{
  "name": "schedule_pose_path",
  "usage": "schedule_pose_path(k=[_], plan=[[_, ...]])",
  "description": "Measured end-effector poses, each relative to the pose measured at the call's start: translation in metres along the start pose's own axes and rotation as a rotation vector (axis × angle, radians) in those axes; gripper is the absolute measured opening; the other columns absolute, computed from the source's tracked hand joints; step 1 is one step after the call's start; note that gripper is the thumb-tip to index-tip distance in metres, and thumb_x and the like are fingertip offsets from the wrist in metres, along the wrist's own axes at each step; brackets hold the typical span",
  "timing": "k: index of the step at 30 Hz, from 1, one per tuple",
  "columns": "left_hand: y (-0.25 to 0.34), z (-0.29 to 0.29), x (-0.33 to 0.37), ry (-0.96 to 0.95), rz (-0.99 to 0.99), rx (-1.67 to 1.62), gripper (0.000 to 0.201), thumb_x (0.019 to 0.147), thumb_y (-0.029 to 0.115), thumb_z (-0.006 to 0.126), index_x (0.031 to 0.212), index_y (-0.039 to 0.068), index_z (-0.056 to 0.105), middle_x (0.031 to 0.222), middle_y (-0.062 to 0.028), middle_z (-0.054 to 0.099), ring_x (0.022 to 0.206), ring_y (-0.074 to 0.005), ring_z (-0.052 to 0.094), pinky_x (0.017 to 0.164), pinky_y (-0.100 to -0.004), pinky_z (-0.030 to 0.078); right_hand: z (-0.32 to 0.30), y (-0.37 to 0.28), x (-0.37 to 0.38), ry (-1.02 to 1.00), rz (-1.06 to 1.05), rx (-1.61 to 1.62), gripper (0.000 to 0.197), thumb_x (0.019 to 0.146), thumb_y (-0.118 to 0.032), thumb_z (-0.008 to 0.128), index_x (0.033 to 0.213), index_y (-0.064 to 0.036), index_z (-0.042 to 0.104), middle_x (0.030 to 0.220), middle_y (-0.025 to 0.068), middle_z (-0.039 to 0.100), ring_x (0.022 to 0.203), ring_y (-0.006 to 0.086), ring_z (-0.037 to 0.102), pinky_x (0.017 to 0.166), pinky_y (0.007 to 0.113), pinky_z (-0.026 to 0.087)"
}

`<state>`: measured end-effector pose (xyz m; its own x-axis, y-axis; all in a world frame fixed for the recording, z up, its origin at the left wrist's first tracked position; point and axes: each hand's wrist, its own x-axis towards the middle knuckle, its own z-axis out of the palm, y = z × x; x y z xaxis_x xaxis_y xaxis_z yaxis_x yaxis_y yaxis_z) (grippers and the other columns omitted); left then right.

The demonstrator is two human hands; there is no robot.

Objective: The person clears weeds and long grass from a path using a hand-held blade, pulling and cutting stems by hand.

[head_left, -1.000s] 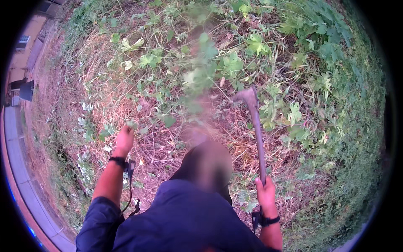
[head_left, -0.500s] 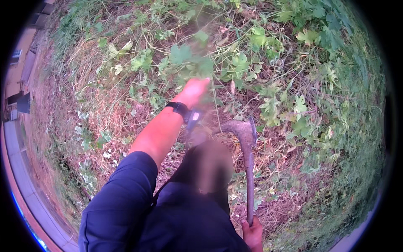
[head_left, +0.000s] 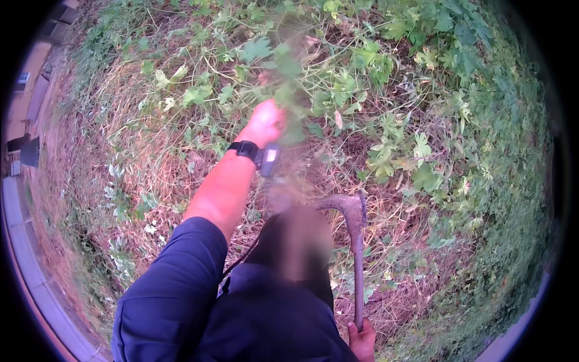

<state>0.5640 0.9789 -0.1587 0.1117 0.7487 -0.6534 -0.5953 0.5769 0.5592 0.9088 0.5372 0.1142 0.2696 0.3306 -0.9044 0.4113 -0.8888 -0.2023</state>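
My left hand [head_left: 265,123], a dark band with a small device on its wrist, reaches forward among leafy vines [head_left: 289,63]. Its fingers are curled closed at the vines' stems; a blurred patch hides part of the grip. At the lower right my right hand [head_left: 363,341] is wrapped round the lower end of a sickle's handle. The sickle [head_left: 357,241] stands with its hooked metal head uppermost, the blade curving left toward my knee. My knee and the blur cover the blade's tip.
Dry, straw-like stems [head_left: 163,145] and low green plants cover the ground around me. Denser broad-leaved growth [head_left: 458,27] stands at the far right. A paved strip [head_left: 27,241] runs along the left edge, with a dark bin-like container [head_left: 30,151] beyond it.
My left hand has shifted slightly left and forward, and the vines near it have moved. The sickle's head has dropped a little toward me, still in my right hand.
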Motion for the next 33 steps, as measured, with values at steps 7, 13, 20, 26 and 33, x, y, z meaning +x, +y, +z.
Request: schedule_pose_path(k=[7, 13, 20, 26, 33], plan=[[-0.021, -0.031, -0.170, 0.144, 0.012, 0.193, 0.021, 0.099, 0.023, 0.046, 0.108, 0.013, 0.061, 0.078, 0.0023, 0.060, 0.050, -0.0087, 0.043, 0.040, -0.0237, 0.028, -0.024, 0.049, 0.055, 0.259, -0.344, 0.286, 0.023, 0.092, -0.022, 0.065, 0.083, -0.0050, 0.052, 0.062, -0.0014, 0.048, 0.060, 0.0059, 0.045, 0.053, 0.026, 0.039], [-0.058, -0.056, -0.312, 0.257, 0.162, 0.295, 0.019, 0.099, 0.019, 0.051, 0.108, 0.008, 0.064, 0.087, -0.0022, 0.066, 0.069, -0.0134, 0.061, 0.058, -0.0273, 0.047, -0.071, 0.029, 0.094, 0.248, -0.569, 0.291, 0.026, 0.094, -0.025, 0.063, 0.082, -0.0069, 0.048, 0.060, -0.0056, 0.043, 0.050, 0.0047, 0.041, 0.045, 0.024, 0.035], [-0.134, -0.028, -0.424, 0.263, 0.237, 0.562, 0.023, 0.098, 0.017, 0.054, 0.110, 0.000, 0.065, 0.097, -0.0032, 0.064, 0.089, -0.0123, 0.056, 0.083, -0.0278, 0.045, -0.092, 0.049, 0.107, 0.070, -0.616, 0.376, 0.025, 0.096, -0.026, 0.061, 0.084, -0.0099, 0.046, 0.058, -0.0061, 0.043, 0.043, 0.0033, 0.038, 0.037, 0.021, 0.031], [-0.162, -0.010, -0.399, 0.254, 0.167, 0.562, 0.024, 0.099, 0.017, 0.052, 0.109, 0.000, 0.065, 0.094, -0.0046, 0.065, 0.086, -0.0124, 0.056, 0.080, -0.0282, 0.046, -0.085, 0.111, 0.135, 0.053, -0.665, 0.418, 0.022, 0.098, -0.023, 0.058, 0.085, -0.0119, 0.044, 0.056, -0.0064, 0.041, 0.039, 0.0040, 0.037, 0.034, 0.020, 0.032], [-0.154, -0.012, -0.385, 0.251, 0.165, 0.686, 0.025, 0.098, 0.014, 0.050, 0.113, -0.001, 0.063, 0.095, -0.0058, 0.066, 0.082, -0.0139, 0.060, 0.075, -0.0299, 0.051, -0.070, 0.140, 0.107, 0.055, -0.490, 0.606, 0.022, 0.097, -0.025, 0.059, 0.088, -0.0098, 0.046, 0.054, -0.0046, 0.040, 0.037, 0.0062, 0.038, 0.032, 0.023, 0.032]])
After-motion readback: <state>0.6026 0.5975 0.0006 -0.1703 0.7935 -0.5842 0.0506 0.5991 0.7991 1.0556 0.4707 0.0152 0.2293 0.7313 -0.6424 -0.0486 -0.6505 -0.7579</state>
